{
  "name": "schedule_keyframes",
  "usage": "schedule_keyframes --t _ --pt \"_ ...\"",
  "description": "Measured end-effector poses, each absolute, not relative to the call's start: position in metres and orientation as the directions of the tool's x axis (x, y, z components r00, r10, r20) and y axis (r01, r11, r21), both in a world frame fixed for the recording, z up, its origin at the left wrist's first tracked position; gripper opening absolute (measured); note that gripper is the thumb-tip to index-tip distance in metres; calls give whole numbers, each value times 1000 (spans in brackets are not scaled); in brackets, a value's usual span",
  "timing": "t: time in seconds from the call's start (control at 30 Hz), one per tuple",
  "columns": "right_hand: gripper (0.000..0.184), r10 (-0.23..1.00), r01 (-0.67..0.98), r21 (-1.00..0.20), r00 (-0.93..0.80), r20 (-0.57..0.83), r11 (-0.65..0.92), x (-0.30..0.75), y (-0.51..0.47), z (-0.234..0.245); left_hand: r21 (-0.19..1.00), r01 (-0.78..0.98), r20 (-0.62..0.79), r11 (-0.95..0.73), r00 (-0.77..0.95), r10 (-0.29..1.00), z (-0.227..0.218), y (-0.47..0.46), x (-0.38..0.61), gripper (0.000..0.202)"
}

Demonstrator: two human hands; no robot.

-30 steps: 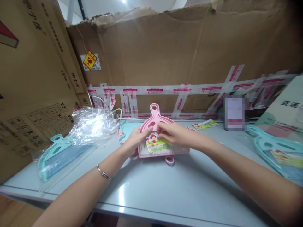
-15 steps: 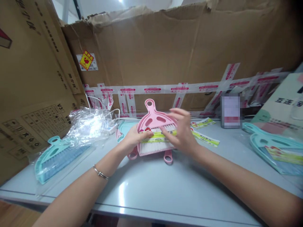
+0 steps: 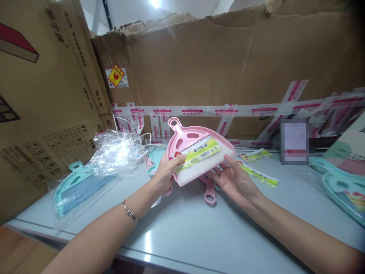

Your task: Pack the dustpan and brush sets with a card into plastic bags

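Note:
A pink dustpan [image 3: 196, 132] with a white-bristled brush [image 3: 196, 170] nested in it is raised over the table, tilted toward me. Across the brush lies a yellow-green paper label [image 3: 199, 153]. My left hand [image 3: 164, 172] grips the left side, thumb on the label's end. At the lower right corner, my right hand [image 3: 239, 180] has its thumb against the edge and its fingers underneath. Below the set, a pink handle [image 3: 210, 192] and part of a teal dustpan [image 3: 154, 158] show, largely covered.
A bagged teal dustpan and brush [image 3: 76, 190] lies at left beside crumpled clear plastic [image 3: 116, 146]. Loose labels [image 3: 259, 175] and another teal dustpan [image 3: 336, 182] are at right. Cardboard boxes [image 3: 185, 68] wall the back; a pixelated upright object [image 3: 295, 140] stands before them.
The pink dustpan has turned clockwise and its label shows more fully. My right hand has dropped from over the label to the lower right edge. The view has shifted slightly left.

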State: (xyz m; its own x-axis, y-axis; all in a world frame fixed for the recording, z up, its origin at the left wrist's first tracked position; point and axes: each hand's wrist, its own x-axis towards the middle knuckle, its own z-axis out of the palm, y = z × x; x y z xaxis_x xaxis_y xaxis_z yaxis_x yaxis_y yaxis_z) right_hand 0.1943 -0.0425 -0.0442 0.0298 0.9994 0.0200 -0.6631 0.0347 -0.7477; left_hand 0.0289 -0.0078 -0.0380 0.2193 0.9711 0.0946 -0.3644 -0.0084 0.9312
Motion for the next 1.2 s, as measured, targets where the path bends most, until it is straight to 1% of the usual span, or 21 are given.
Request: schedule_keyframes --t 0.07,0.13,0.2,0.27,0.3,0.33,0.37,0.4,0.43,0.47,0.5,0.57,0.63,0.7,0.77,0.83,0.87,0.93,1.0,1.1,1.2 --pt "43 1000 -666 -746 -17 1 -11 190 -46 -46 939 -340 135 -44 249 959 -40 -12 33 56" --pt "53 1000 -661 -750 -2 -17 -14 187 -48 -48 964 -249 168 -90 310 936 -38 -15 34 55" --pt "58 998 -659 -753 48 -37 4 187 -49 -50 985 -72 171 -155 385 907 -30 -13 28 54" --pt "59 996 -651 -759 76 -54 9 190 -49 -50 936 187 211 -297 376 902 -18 -4 11 56" --pt "59 995 -646 -764 78 -58 6 192 -49 -49 855 352 275 -381 314 909 -12 2 -2 57" --pt "59 995 -643 -766 76 -64 0 194 -49 -48 729 543 376 -417 192 907 -7 10 -17 59" --pt "59 995 -644 -765 71 -69 -7 196 -49 -48 576 733 477 -362 58 877 -3 18 -33 60" --pt "58 995 -646 -763 64 -73 -14 197 -49 -48 434 875 527 -215 -53 848 -2 25 -49 64" --pt "58 995 -649 -761 59 -77 -21 198 -49 -48 323 946 531 -30 -155 833 -2 33 -65 66" --pt "57 995 -648 -761 55 -79 -25 199 -48 -48 232 964 497 130 -233 836 -4 39 -79 68" --pt "57 996 -643 -765 52 -77 -26 200 -48 -49 163 957 445 240 -288 848 -5 44 -91 68" --pt "55 996 -625 -780 49 -70 -25 200 -48 -50 87 940 352 331 -340 872 -8 50 -108 52" --pt "54 997 -612 -791 40 -69 -30 200 -47 -52 76 936 310 345 -350 884 -7 51 -116 34" --pt "53 997 -613 -789 33 -75 -39 200 -47 -52 83 933 324 349 -356 876 -4 49 -116 30" --pt "52 996 -623 -781 27 -81 -47 200 -47 -51 82 933 372 350 -354 858 -4 47 -112 44" --pt "52 996 -634 -772 32 -87 -47 200 -47 -49 63 940 372 335 -334 866 -8 48 -108 61" --pt "51 995 -637 -769 36 -88 -45 200 -48 -49 51 944 349 327 -324 879 -11 49 -107 61" --pt "50 995 -637 -770 45 -88 -39 200 -48 -48 35 948 284 317 -314 906 -15 52 -108 44" --pt "48 996 -628 -777 46 -80 -34 199 -48 -48 37 945 273 325 -322 906 -13 53 -112 31" --pt "48 997 -610 -792 50 -66 -21 201 -48 -47 45 945 350 324 -319 881 0 46 -112 29" --pt "50 998 -559 -828 30 -60 -33 206 -48 -42 13 974 507 226 -202 838 19 29 -96 27"
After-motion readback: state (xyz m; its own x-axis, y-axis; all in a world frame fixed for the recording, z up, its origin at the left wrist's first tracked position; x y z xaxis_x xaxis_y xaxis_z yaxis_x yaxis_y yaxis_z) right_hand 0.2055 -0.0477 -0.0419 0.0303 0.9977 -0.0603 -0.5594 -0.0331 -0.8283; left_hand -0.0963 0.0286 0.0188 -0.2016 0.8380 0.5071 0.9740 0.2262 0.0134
